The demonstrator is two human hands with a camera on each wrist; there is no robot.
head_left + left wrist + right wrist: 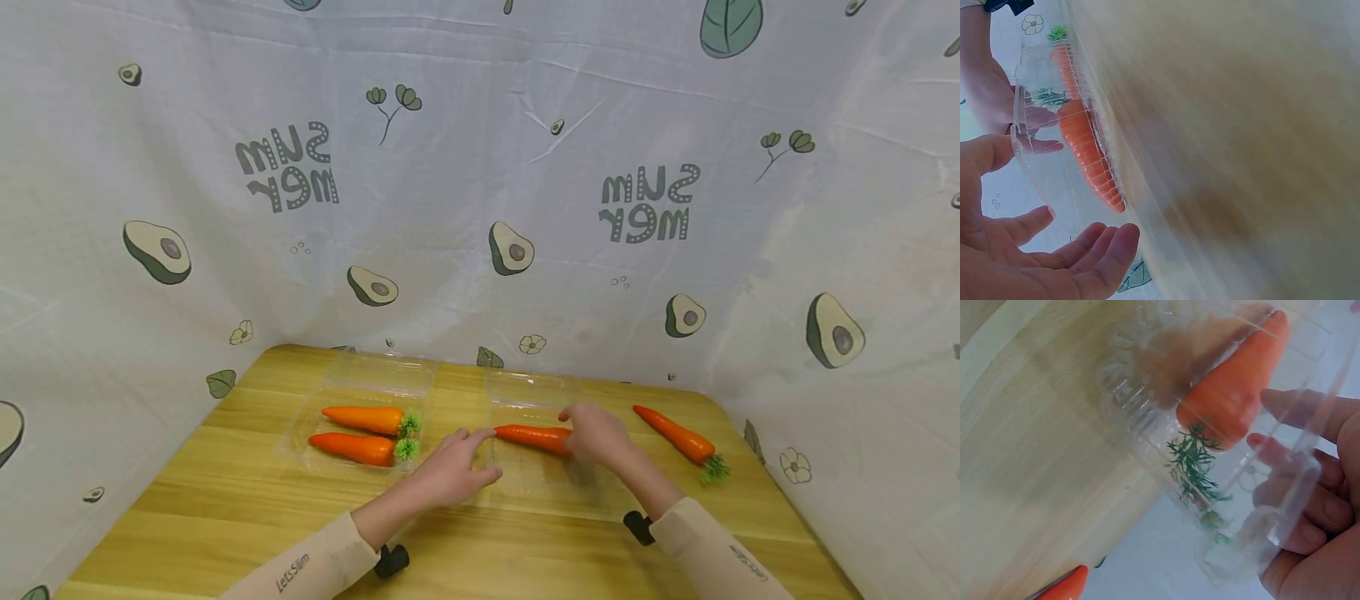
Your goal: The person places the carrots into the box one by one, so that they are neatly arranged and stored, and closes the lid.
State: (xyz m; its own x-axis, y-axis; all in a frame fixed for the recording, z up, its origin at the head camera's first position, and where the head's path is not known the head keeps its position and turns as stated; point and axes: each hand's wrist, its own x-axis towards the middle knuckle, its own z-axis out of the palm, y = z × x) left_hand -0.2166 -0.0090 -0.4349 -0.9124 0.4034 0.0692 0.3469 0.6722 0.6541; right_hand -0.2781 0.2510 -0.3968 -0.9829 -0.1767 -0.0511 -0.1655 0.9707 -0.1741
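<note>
On the table, clear box (517,482): lid (528,388) open toward twelve o'clock; such light plastic could slide if either hand nudges it.
Carrot (528,436): inside that box, tip toward nine — a bump might roll it.
Greens (1194,462): near the wall, so they could snag.
Right hand (597,431): fingers apart beside the carrot's thick end; touching, I can't tell.
Left hand (452,472): fingers spread at the box's nine o'clock — pressing hard might buckle it.
Loose carrot (675,433): at the box's three, where the right forearm could knock it.
</note>
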